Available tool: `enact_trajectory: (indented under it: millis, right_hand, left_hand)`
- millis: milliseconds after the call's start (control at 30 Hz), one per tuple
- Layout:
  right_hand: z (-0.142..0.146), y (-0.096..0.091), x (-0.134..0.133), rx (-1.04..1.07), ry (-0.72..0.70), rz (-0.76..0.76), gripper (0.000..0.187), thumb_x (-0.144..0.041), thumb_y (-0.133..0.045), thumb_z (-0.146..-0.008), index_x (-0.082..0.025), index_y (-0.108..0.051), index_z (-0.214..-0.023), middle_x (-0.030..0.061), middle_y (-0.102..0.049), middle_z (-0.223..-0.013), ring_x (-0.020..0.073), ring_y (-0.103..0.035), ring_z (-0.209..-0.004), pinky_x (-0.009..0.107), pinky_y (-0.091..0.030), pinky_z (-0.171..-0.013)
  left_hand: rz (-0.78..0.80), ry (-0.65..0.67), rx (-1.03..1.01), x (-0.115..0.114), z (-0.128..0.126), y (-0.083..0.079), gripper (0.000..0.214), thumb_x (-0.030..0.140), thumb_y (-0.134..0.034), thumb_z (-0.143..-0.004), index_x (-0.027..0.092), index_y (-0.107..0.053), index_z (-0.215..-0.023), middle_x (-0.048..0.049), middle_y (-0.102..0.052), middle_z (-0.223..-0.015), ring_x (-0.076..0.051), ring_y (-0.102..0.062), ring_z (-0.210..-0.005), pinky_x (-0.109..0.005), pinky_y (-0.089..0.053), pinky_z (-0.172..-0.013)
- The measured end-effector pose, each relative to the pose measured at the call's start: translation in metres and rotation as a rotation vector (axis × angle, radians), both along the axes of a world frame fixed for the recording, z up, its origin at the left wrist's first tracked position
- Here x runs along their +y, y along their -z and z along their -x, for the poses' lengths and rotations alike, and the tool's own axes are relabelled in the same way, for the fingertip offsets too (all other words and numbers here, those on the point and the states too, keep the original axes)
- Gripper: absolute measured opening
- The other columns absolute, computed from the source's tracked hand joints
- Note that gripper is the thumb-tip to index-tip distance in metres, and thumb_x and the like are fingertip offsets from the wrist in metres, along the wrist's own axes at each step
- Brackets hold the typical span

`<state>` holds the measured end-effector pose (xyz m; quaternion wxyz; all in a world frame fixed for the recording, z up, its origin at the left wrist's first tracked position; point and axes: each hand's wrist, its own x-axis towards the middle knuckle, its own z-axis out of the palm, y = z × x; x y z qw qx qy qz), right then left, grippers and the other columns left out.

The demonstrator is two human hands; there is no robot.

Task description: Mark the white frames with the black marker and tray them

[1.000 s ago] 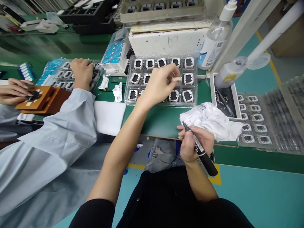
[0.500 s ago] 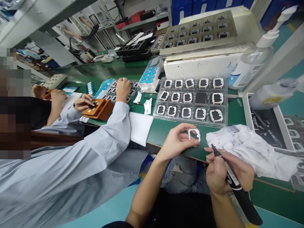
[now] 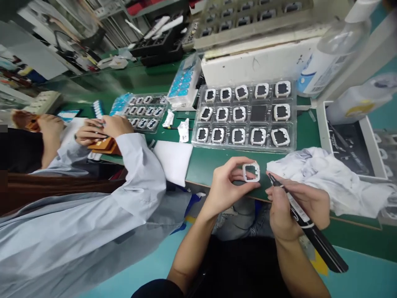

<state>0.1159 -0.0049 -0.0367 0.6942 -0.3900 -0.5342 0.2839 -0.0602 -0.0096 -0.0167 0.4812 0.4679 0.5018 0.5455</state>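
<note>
Holding a small white rounded-square frame (image 3: 252, 180) near the front edge of the green worktop (image 3: 204, 167), the left hand (image 3: 228, 182) pinches it between thumb and fingers, its grip clamped on the rim so that the open middle faces up toward the camera. The right hand (image 3: 297, 207) has its grip closed around a thick black marker with a pale label (image 3: 325, 246); the marker's narrow tip points up and leftward, near the frame but apart from it.

Just beyond the hands lies a clear plastic compartment tray (image 3: 242, 147), three rows of five, with similar white frames sitting in its pockets; the fourth pocket of the middle row shows a bare dark square. A crumpled white cloth (image 3: 316, 178) lies just beyond the right hand, next to a shallow white-walled box with a black interior (image 3: 376, 155). A clear bottle with a blue-and-white label (image 3: 328, 62) stands behind that box. Left of the tray are a flat white foam sheet (image 3: 173, 159) and two crumpled white tissues (image 3: 183, 131). Farther left, a co-worker in a pale blue-grey sleeve (image 3: 136, 159) has both hands close together above an orange block (image 3: 105, 145).
</note>
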Motion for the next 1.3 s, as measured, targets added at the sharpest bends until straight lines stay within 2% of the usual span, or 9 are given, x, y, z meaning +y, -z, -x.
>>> enact_trajectory:
  millis: [100, 200, 267, 433, 567, 667, 933, 1100, 1300]
  right_hand:
    - [0.004, -0.005, 0.002, -0.051, -0.016, -0.069, 0.021, -0.026, -0.096, -0.106, -0.029, -0.079, -0.116, -0.0019, -0.086, -0.084, 0.0321, -0.094, -0.078, 0.066, -0.090, -0.098]
    - [0.006, -0.007, 0.002, -0.091, -0.028, -0.089, 0.018, -0.026, -0.093, -0.109, -0.029, -0.077, -0.115, -0.0057, -0.083, -0.082, 0.0263, -0.088, -0.070, 0.067, -0.089, -0.105]
    - [0.007, -0.007, 0.001, -0.104, -0.031, -0.074, 0.019, -0.025, -0.093, -0.110, -0.028, -0.075, -0.113, -0.0056, -0.084, -0.084, 0.0245, -0.087, -0.069, 0.063, -0.089, -0.103]
    - [0.011, -0.008, 0.001, -0.202, 0.028, -0.080, 0.020, -0.027, -0.095, -0.110, -0.029, -0.076, -0.115, -0.0008, -0.090, -0.096, 0.0315, -0.098, -0.092, 0.056, -0.090, -0.094]
    - [0.015, -0.013, 0.006, -0.226, 0.048, -0.183, 0.018, -0.022, -0.094, -0.108, -0.028, -0.079, -0.116, -0.0027, -0.088, -0.092, 0.0294, -0.098, -0.086, 0.049, -0.091, -0.092]
    - [0.016, -0.019, 0.008, -0.240, 0.033, -0.194, 0.020, -0.017, -0.094, -0.106, -0.028, -0.080, -0.117, -0.0028, -0.088, -0.090, 0.0294, -0.098, -0.085, 0.045, -0.090, -0.091]
    - [0.013, -0.023, 0.006, -0.316, 0.045, -0.177, 0.019, -0.018, -0.092, -0.107, -0.027, -0.077, -0.114, -0.0015, -0.089, -0.090, 0.0285, -0.098, -0.084, 0.044, -0.090, -0.090]
    - [0.014, -0.021, 0.005, -0.300, 0.053, -0.165, 0.021, -0.017, -0.093, -0.106, -0.028, -0.078, -0.116, -0.0009, -0.091, -0.093, 0.0300, -0.099, -0.089, 0.044, -0.090, -0.090]
    - [0.013, -0.020, 0.004, -0.300, 0.054, -0.143, 0.021, -0.016, -0.093, -0.106, -0.027, -0.077, -0.114, 0.0010, -0.093, -0.097, 0.0310, -0.101, -0.097, 0.039, -0.088, -0.091]
  left_hand:
    - [-0.035, 0.020, 0.041, -0.003, 0.001, -0.002, 0.062, 0.052, -0.116, -0.093, 0.029, -0.084, -0.141, -0.0073, -0.097, -0.121, -0.029, -0.099, -0.114, -0.039, -0.085, -0.103]
    - [-0.091, 0.013, 0.127, -0.006, 0.001, -0.002, 0.053, 0.048, -0.111, -0.100, 0.028, -0.086, -0.143, -0.0059, -0.097, -0.120, -0.028, -0.099, -0.113, -0.036, -0.084, -0.102]
    - [-0.142, 0.000, 0.184, -0.008, 0.001, -0.003, 0.046, 0.041, -0.109, -0.103, 0.028, -0.086, -0.141, -0.0049, -0.097, -0.122, -0.026, -0.099, -0.110, -0.033, -0.084, -0.101]
    - [-0.265, -0.041, 0.302, -0.011, -0.001, -0.005, 0.037, 0.022, -0.101, -0.107, 0.029, -0.088, -0.141, -0.0013, -0.097, -0.129, -0.020, -0.099, -0.108, -0.026, -0.081, -0.105]
    - [-0.309, -0.072, 0.377, -0.012, -0.002, -0.004, 0.037, 0.016, -0.096, -0.109, 0.030, -0.089, -0.143, 0.0001, -0.098, -0.132, -0.017, -0.098, -0.108, -0.022, -0.079, -0.106]
    - [-0.324, -0.081, 0.405, -0.014, -0.003, -0.001, 0.042, 0.012, -0.094, -0.109, 0.031, -0.088, -0.146, 0.0013, -0.097, -0.135, -0.017, -0.098, -0.110, -0.021, -0.078, -0.108]
    - [-0.349, -0.111, 0.479, -0.015, -0.004, 0.000, 0.040, 0.015, -0.094, -0.111, 0.033, -0.088, -0.146, 0.0023, -0.099, -0.128, -0.016, -0.098, -0.103, -0.021, -0.078, -0.102]
    - [-0.346, -0.116, 0.509, -0.016, -0.004, 0.001, 0.037, 0.018, -0.093, -0.113, 0.033, -0.088, -0.146, 0.0020, -0.099, -0.127, -0.016, -0.098, -0.102, -0.021, -0.078, -0.100]
    - [-0.355, -0.132, 0.566, -0.016, -0.004, 0.003, 0.033, 0.022, -0.092, -0.114, 0.032, -0.088, -0.145, 0.0003, -0.099, -0.128, -0.017, -0.097, -0.100, -0.023, -0.079, -0.097]
